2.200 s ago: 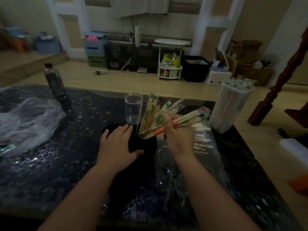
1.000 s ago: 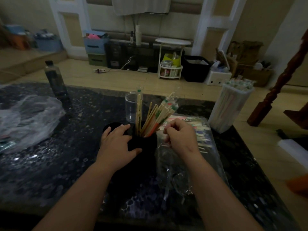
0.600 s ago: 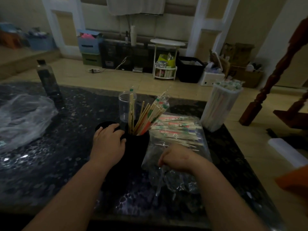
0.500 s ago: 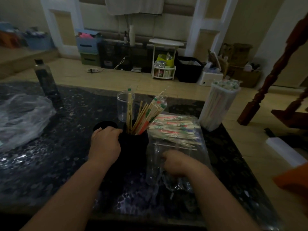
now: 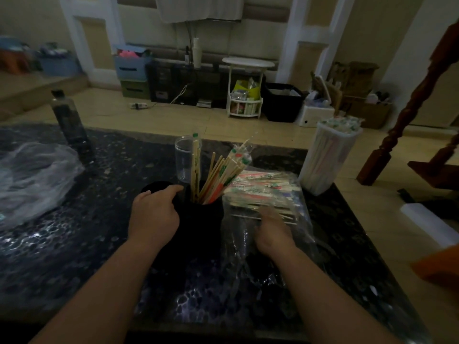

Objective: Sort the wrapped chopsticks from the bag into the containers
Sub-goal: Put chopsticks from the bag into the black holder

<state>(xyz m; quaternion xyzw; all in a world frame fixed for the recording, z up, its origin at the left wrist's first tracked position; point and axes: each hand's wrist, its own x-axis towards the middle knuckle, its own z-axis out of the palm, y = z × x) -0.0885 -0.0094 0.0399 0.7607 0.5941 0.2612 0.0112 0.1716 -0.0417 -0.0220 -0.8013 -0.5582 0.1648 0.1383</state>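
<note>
The dark table [image 5: 74, 244] bore the clear bag [image 5: 301, 220], its wrapped chopsticks [image 5: 260, 192] lying just right of the black container [image 5: 203, 219], where others already stood upright. A full white container [image 5: 323, 160] stood beyond the bag. The left hand [image 5: 154, 214] curled round the black container, steadying it. The right hand [image 5: 273, 232] lay blurred at the bag's near end, and whether it pinched anything could not be told. It would do best to take a few matching wrappers by their ends, not the loose film.

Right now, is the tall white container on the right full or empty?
Full: wrapped chopsticks pack the tall white container, tips sticking out above its rim.
</note>
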